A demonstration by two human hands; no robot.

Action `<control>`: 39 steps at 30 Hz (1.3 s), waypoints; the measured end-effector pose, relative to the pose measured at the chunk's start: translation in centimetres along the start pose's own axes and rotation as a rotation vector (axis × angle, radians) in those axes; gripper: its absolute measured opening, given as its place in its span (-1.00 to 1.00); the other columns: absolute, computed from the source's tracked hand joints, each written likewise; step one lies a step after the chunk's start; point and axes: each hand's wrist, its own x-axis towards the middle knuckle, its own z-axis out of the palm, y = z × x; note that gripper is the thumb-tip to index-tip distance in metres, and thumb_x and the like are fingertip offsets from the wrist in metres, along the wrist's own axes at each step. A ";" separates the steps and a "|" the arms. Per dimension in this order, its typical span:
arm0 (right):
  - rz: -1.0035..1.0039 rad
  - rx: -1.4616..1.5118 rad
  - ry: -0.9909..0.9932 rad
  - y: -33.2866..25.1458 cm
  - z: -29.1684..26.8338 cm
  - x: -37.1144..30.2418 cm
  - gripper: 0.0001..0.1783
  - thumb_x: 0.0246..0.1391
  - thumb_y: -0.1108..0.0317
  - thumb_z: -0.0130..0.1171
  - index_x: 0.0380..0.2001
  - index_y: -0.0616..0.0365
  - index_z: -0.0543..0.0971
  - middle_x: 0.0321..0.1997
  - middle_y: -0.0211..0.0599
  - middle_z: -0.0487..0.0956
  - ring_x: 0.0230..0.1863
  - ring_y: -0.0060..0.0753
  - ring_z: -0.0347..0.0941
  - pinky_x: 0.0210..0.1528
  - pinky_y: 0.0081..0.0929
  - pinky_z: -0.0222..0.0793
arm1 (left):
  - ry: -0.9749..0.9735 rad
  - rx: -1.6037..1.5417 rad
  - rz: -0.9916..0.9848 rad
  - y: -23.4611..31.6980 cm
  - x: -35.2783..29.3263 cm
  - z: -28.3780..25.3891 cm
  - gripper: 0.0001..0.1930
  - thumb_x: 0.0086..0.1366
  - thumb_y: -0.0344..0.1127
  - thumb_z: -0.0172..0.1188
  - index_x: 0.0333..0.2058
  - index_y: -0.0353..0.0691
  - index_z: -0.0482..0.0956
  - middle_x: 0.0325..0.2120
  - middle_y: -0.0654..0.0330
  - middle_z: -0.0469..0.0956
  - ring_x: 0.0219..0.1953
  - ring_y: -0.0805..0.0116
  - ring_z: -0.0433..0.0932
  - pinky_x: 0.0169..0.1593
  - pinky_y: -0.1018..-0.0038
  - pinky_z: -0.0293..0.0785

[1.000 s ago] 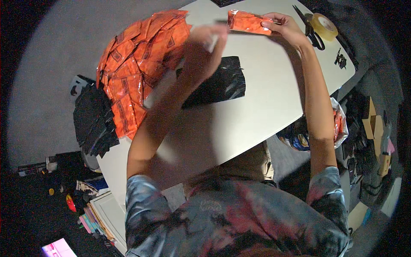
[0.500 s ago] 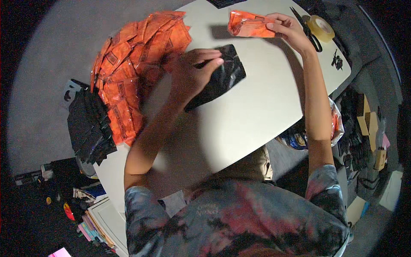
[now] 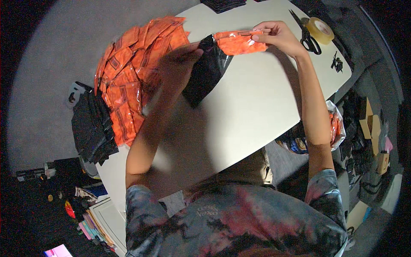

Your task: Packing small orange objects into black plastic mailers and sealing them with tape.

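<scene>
My right hand (image 3: 276, 36) holds an orange packet (image 3: 236, 43) by its right end, above the white table (image 3: 252, 107). My left hand (image 3: 177, 64) grips the upper edge of a glossy black bag (image 3: 207, 73) and lifts it off the table. The packet's left end meets the bag's top opening. A large heap of the same orange packets (image 3: 132, 73) lies just left of my left hand.
A pile of black bags (image 3: 92, 124) sits at the table's left edge. Scissors (image 3: 306, 34) and a roll of tape (image 3: 321, 28) lie at the far right. More black bags (image 3: 222, 4) lie at the far edge. Clutter covers the floor on both sides.
My left hand came down to the black bag, took hold of it and raised it. My right hand brought the orange packet left and down to the bag's opening.
</scene>
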 end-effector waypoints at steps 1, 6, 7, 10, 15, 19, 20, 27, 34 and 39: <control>-0.006 0.015 0.007 0.1 0.0 -0.1 -0.72 0.18 0.20 0.45 -0.16 0.16 0.74 -0.39 -0.54 0.67 -0.42 -0.79 0.48 -0.39 -0.69 0.37 | -0.002 0.030 0.012 0.3 0.0 0.2 -0.71 0.26 -0.28 0.49 -0.10 -0.28 0.77 -0.16 0.13 0.78 -0.10 0.41 0.73 0.08 0.49 0.60; -0.093 -0.037 -0.025 0.0 0.4 0.1 -0.71 0.18 0.22 0.45 -0.16 0.20 0.74 -0.46 -0.57 0.63 -0.48 -0.79 0.43 -0.45 -0.69 0.33 | -0.058 -0.004 0.095 2.0 0.6 0.7 -0.75 0.28 -0.31 0.46 -0.10 -0.26 0.77 -0.12 0.12 0.77 -0.05 0.39 0.72 0.13 0.46 0.59; -0.070 -0.072 -0.030 -0.2 0.4 0.1 -0.71 0.18 0.22 0.45 -0.17 0.21 0.74 -0.49 -0.57 0.62 -0.51 -0.78 0.41 -0.48 -0.70 0.31 | -0.082 0.035 0.147 2.2 0.7 0.9 -0.77 0.29 -0.33 0.45 -0.11 -0.26 0.77 -0.11 0.11 0.77 -0.04 0.37 0.72 0.14 0.45 0.58; -0.022 -0.046 -0.011 -0.5 0.4 0.0 -0.80 0.18 0.33 0.43 -0.20 0.21 0.73 -0.48 -0.52 0.63 -0.52 -0.77 0.42 -0.50 -0.70 0.30 | -0.100 0.176 0.305 2.6 0.9 1.6 -0.78 0.28 -0.34 0.46 -0.14 -0.29 0.77 -0.11 0.10 0.76 -0.04 0.34 0.73 0.14 0.44 0.59; 0.003 -0.037 -0.007 -1.2 0.2 -0.4 -0.79 0.18 0.31 0.44 -0.20 0.21 0.73 -0.47 -0.51 0.64 -0.52 -0.77 0.43 -0.50 -0.70 0.31 | -0.076 0.352 0.366 3.1 0.2 2.0 -0.71 0.34 -0.29 0.38 -0.04 -0.31 0.74 -0.08 0.10 0.76 -0.02 0.33 0.72 0.15 0.41 0.55; -0.071 -0.011 -0.025 -1.0 1.1 -0.2 -0.77 0.15 0.33 0.46 -0.18 0.22 0.75 -0.40 -0.48 0.68 -0.44 -0.77 0.48 -0.42 -0.70 0.40 | -0.013 0.102 0.273 2.8 1.1 2.0 -0.79 0.28 -0.36 0.45 -0.15 -0.32 0.76 -0.17 0.14 0.77 -0.14 0.44 0.72 0.04 0.49 0.60; -0.074 -0.009 -0.027 -1.0 1.3 -0.1 -0.77 0.15 0.33 0.46 -0.18 0.22 0.75 -0.40 -0.48 0.68 -0.44 -0.77 0.48 -0.42 -0.70 0.40 | -0.011 0.105 0.273 2.8 1.5 1.9 -0.79 0.28 -0.36 0.45 -0.15 -0.32 0.76 -0.17 0.14 0.77 -0.14 0.44 0.72 0.04 0.49 0.60; -0.291 -0.057 -0.059 0.0 2.2 0.4 -0.65 0.04 0.29 0.55 -0.13 0.26 0.77 -0.35 -0.39 0.73 -0.36 -0.65 0.57 -0.28 -0.65 0.51 | -0.253 0.122 0.013 3.7 4.1 2.2 -0.75 0.33 -0.26 0.39 -0.15 -0.34 0.77 -0.25 0.20 0.76 -0.20 0.52 0.67 -0.04 0.56 0.58; -0.078 -0.049 -0.016 -1.2 3.4 0.0 -0.74 0.09 0.43 0.46 -0.15 0.30 0.75 -0.40 -0.45 0.70 -0.39 -0.65 0.57 -0.27 -0.64 0.53 | -0.217 0.248 0.048 6.0 3.6 4.1 -0.75 0.33 -0.25 0.37 -0.14 -0.32 0.76 -0.24 0.21 0.76 -0.18 0.47 0.68 -0.01 0.52 0.56; -0.108 -0.087 0.083 1.4 2.9 0.7 -0.75 0.08 0.42 0.46 -0.18 0.31 0.75 -0.43 -0.47 0.68 -0.44 -0.67 0.54 -0.31 -0.62 0.51 | -0.169 0.365 0.514 7.0 2.1 6.0 -0.78 0.35 -0.27 0.32 -0.15 -0.28 0.75 -0.17 0.09 0.76 -0.09 0.27 0.73 0.07 0.42 0.59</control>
